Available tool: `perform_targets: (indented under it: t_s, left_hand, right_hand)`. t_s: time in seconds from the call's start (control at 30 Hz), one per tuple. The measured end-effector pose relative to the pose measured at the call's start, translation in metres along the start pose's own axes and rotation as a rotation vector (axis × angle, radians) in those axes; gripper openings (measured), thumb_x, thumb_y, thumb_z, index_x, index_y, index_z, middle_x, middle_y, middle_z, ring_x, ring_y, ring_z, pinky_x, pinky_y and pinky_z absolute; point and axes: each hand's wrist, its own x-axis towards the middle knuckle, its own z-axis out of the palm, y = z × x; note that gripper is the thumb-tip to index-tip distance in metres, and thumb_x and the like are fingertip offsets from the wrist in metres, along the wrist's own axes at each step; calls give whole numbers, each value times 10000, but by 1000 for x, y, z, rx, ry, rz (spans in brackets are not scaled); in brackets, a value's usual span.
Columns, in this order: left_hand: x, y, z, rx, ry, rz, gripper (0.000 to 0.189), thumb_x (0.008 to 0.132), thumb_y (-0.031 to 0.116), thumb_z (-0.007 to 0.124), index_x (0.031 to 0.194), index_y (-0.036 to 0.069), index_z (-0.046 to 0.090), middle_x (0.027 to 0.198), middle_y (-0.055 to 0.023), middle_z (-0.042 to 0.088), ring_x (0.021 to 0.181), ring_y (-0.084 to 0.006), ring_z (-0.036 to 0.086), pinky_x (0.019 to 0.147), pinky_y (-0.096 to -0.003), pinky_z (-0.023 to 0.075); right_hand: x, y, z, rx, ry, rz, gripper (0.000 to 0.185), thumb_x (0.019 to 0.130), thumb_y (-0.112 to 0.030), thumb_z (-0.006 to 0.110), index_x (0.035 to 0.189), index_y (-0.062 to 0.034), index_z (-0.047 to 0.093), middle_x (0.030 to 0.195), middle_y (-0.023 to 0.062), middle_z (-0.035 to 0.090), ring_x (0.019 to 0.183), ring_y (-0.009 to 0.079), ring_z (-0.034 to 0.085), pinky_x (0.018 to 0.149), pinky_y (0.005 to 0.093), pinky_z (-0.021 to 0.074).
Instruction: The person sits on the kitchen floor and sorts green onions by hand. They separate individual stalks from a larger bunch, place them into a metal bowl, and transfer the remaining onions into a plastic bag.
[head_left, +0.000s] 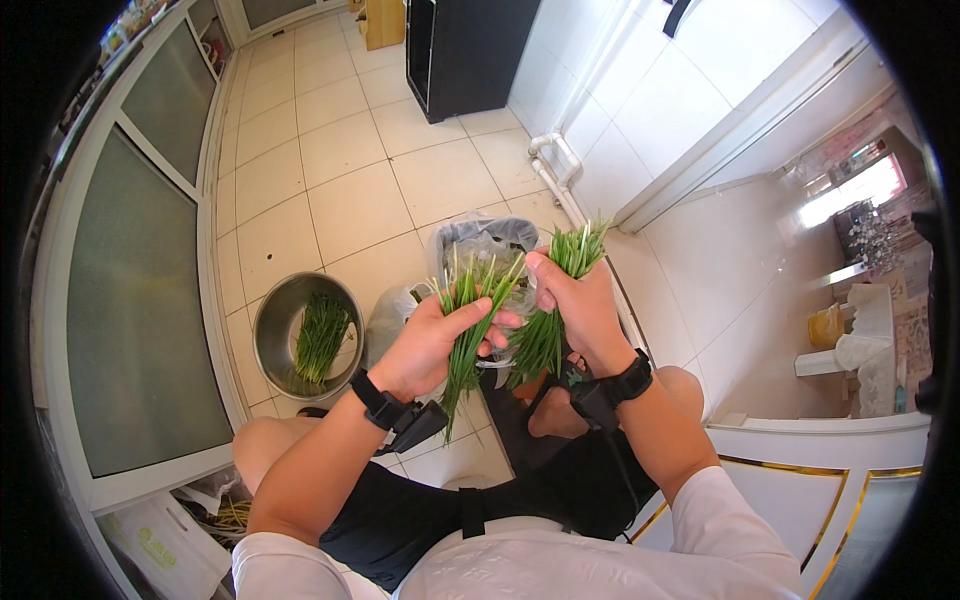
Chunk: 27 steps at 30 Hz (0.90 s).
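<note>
My left hand (439, 330) holds a loose bunch of garlic chives (466, 356), its pale cut ends fanned upward past my thumb. Thumb and forefinger pinch the stems, while the other fingers are partly spread. A thicker bunch of chives (576, 251) is gripped in my right hand (581, 300), with the leafy tips hanging below the fist. Both hands are side by side above a bin (484, 234) lined with a clear plastic bag. More chives (321, 337) lie in a steel basin (271, 300) on the floor to the left.
A translucent plastic bag (386, 322) rests between basin and bin. Frosted-glass cabinet doors (146, 315) run along the left. White pipes (559, 161) follow the right wall near a door frame (720, 127). A black cabinet (472, 56) stands ahead on the tiled floor (356, 187).
</note>
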Motion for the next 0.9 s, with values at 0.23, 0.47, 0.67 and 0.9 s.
perform_targets:
  t_s: [0.23, 0.47, 0.67, 0.9]
  left_hand:
    - [0, -3, 4, 52, 19, 63, 167, 1049, 186, 572, 1145, 53, 604, 1006, -68, 705, 794, -110, 602, 674, -263, 474]
    - [-1, -3, 6, 70, 12, 105, 174, 1038, 174, 592, 1156, 47, 606, 1010, -71, 704, 807, -111, 610, 696, -267, 491]
    - [-1, -3, 5, -16, 42, 78, 177, 1029, 172, 608, 1131, 29, 622, 1019, -79, 702, 823, -133, 622, 730, -286, 514]
    - [5, -4, -13, 192, 219, 88, 182, 1026, 171, 609, 1079, 0, 643, 990, -91, 719, 812, -139, 629, 736, -299, 513]
  right_hand:
    - [-5, 2, 4, 127, -98, 78, 201, 953, -198, 721, 1000, -6, 681, 660, -26, 556, 571, 75, 479, 530, 250, 376]
    - [-6, 2, 6, 196, -132, 121, 213, 973, -218, 694, 948, -11, 648, 700, -5, 555, 572, 88, 482, 525, 259, 373]
    - [3, -4, -5, 292, -127, 49, 223, 1017, -230, 602, 912, -34, 597, 699, 1, 498, 587, 95, 450, 553, 264, 368]
    - [11, -13, -32, 388, -199, 5, 231, 1036, -293, 560, 938, -83, 558, 808, -4, 520, 617, 75, 419, 604, 239, 369]
